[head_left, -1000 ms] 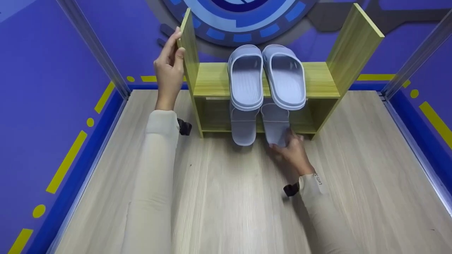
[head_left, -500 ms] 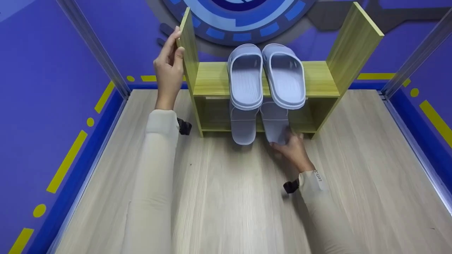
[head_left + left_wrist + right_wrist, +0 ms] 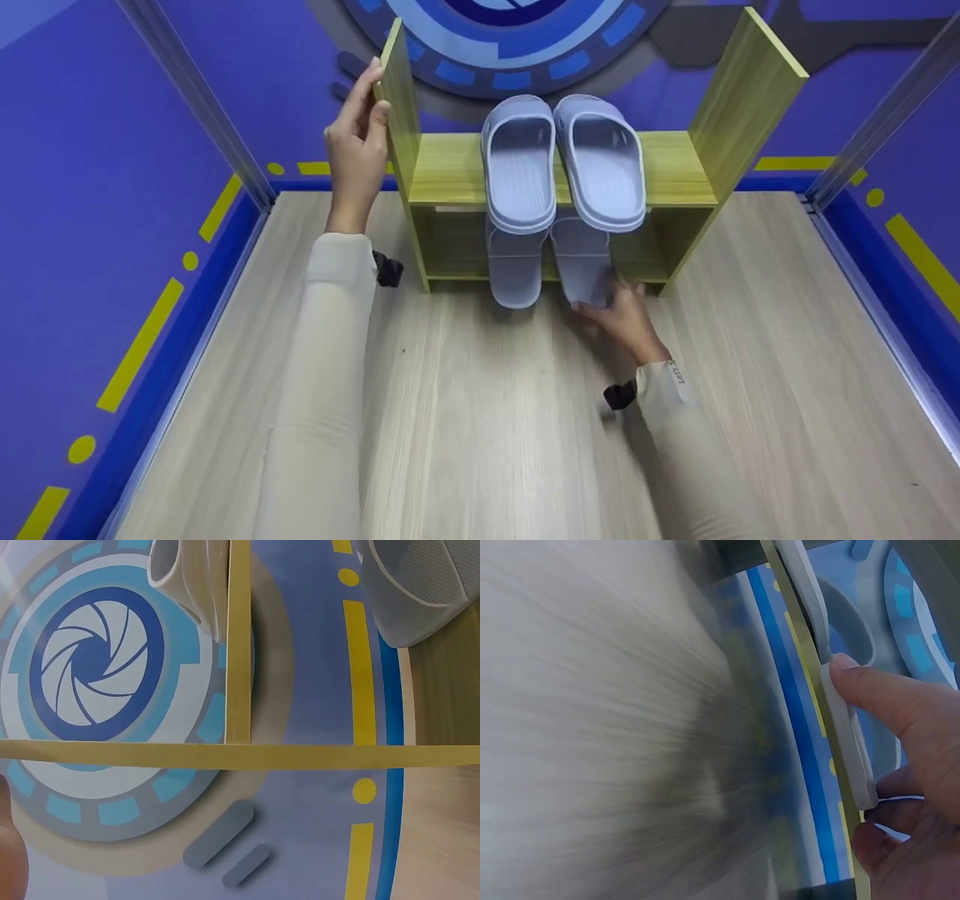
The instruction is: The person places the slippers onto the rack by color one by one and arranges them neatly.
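In the head view, a light wooden shoe rack (image 3: 450,172) stands against the back wall. My left hand (image 3: 358,154) touches the front edge and outer side of its left panel (image 3: 401,109) with fairly straight fingers. Two grey-blue clogs (image 3: 523,176) sit side by side on the upper shelf. Below, two grey slippers (image 3: 514,281) poke out past the lower shelf. My right hand (image 3: 628,319) grips the right slipper (image 3: 581,274) by its heel end. In the right wrist view, the thumb is on one side of the slipper's edge (image 3: 853,754) and fingers on the other.
The rack's right panel (image 3: 750,109) rises beyond the clogs. A pale wood-grain surface (image 3: 480,435) lies in front. Blue walls (image 3: 82,225) with metal corner rails enclose the area.
The right slipper has shifted very slightly left in my right hand's grip. My left hand keeps its place on the panel, and the clogs and rack stay put.
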Available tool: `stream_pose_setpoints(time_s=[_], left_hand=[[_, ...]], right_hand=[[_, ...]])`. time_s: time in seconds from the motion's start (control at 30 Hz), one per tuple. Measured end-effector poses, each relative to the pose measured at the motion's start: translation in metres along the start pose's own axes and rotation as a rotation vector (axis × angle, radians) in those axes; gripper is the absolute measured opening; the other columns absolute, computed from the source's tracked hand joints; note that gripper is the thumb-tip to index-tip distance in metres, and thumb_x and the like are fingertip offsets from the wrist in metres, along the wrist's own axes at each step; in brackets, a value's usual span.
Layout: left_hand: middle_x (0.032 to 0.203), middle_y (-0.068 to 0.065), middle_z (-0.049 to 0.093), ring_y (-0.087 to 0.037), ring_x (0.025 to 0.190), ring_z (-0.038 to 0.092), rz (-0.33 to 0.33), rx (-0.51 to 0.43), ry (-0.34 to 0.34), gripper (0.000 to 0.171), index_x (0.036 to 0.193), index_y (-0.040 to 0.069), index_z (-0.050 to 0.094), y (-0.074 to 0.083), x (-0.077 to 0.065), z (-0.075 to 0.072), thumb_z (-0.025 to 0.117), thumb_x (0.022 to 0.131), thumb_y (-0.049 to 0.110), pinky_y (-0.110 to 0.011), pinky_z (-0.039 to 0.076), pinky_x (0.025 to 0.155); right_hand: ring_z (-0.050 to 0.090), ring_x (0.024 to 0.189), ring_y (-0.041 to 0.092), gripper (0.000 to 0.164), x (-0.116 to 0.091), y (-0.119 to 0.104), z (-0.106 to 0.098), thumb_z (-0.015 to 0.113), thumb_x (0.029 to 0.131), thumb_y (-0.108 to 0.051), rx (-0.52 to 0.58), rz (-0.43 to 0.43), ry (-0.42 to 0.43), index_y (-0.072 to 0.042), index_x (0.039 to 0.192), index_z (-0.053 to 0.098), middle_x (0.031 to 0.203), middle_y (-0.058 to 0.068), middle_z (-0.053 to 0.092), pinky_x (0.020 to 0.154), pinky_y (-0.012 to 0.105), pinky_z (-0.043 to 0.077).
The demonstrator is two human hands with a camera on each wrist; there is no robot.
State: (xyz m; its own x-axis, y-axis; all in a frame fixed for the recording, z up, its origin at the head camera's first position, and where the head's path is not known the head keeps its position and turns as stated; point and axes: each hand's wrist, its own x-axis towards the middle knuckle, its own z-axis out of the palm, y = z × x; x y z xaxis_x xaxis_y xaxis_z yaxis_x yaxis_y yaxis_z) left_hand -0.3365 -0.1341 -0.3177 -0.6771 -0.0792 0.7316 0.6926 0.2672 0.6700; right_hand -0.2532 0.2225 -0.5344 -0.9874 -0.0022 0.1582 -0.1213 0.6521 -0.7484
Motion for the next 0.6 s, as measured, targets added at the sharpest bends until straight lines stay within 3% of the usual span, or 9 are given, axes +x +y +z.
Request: stream_pose_setpoints(time_s=[0.17, 0.37, 0.47, 0.6], left_hand=[[0.146, -0.005, 0.049, -0.008, 0.129, 0.051, 0.021, 0.05, -0.02, 0.043, 0.138, 0.005, 0.051, -0.001, 0.001, -0.002, 0.052, 0.097, 0.016, -0.025, 0.043, 0.105], [0.149, -0.005, 0.045, -0.01, 0.134, 0.045, 0.04, 0.144, -0.044, 0.048, 0.145, 0.005, 0.043, -0.002, -0.001, -0.006, 0.05, 0.099, 0.019, -0.024, 0.038, 0.109], [0.154, -0.002, 0.037, -0.006, 0.139, 0.037, -0.013, 0.207, -0.086, 0.054, 0.151, 0.007, 0.03, -0.003, -0.007, -0.009, 0.047, 0.102, 0.022, -0.021, 0.03, 0.113], [0.16, 0.007, 0.02, 0.001, 0.145, 0.018, -0.154, 0.342, -0.176, 0.061, 0.156, 0.018, 0.01, -0.006, -0.016, -0.012, 0.036, 0.104, 0.035, -0.022, 0.004, 0.12]], right_hand=[[0.038, 0.133, 0.046, 0.084, 0.002, 0.001, 0.0, 0.08, 0.077, -0.024, -0.009, -0.029, -0.008, 0.012, 0.14, 0.038, 0.149, 0.031, 0.032, 0.117, 0.056, 0.005], [0.038, 0.134, 0.045, 0.071, 0.004, 0.001, -0.009, 0.071, 0.087, -0.028, -0.027, -0.006, -0.03, 0.01, 0.139, 0.041, 0.142, 0.031, 0.043, 0.117, 0.055, 0.012], [0.036, 0.135, 0.046, 0.067, 0.005, 0.001, -0.017, 0.061, 0.094, -0.033, -0.052, 0.024, -0.05, 0.008, 0.142, 0.039, 0.142, 0.03, 0.043, 0.116, 0.054, 0.02], [0.037, 0.134, 0.047, 0.069, 0.005, -0.001, -0.031, 0.051, 0.098, -0.042, -0.102, 0.041, -0.069, 0.007, 0.145, 0.035, 0.144, 0.032, 0.041, 0.113, 0.055, 0.027]])
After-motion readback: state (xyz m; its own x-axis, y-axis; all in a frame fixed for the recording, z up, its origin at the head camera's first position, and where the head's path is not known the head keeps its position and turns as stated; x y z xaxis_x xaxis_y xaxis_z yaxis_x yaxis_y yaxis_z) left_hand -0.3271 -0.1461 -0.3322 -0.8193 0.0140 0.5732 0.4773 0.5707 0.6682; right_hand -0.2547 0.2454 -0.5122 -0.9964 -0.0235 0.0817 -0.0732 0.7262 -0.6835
